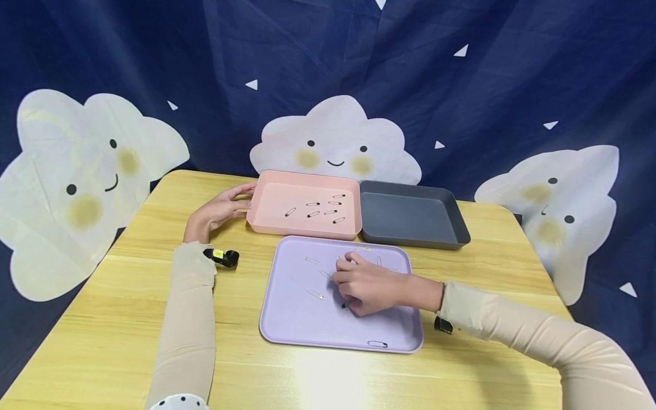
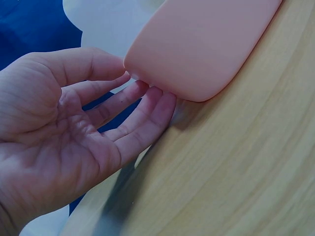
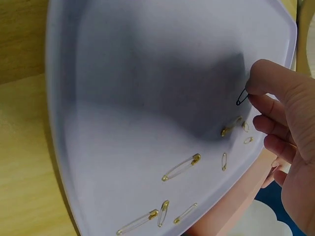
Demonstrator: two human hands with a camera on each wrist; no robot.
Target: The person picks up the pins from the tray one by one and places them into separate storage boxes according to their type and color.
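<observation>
My right hand (image 1: 370,285) is over the lilac tray (image 1: 287,324), pinching a black safety pin (image 3: 241,97) between thumb and forefinger. Gold safety pins (image 3: 182,168) lie scattered on this tray, some partly hidden behind the hand in the head view. One black safety pin (image 1: 377,344) lies by the tray's near edge. At the left end of the pink tray (image 1: 271,222), my left hand (image 2: 64,118) touches the outer wall with its fingertips, fingers loosely extended. Several black safety pins (image 1: 313,214) lie inside the pink tray.
A dark grey tray (image 1: 410,213) stands beside the pink one, to its right. All three trays are on a wooden table (image 1: 241,364). Behind it hangs a dark blue cloth (image 1: 328,51) with white clouds.
</observation>
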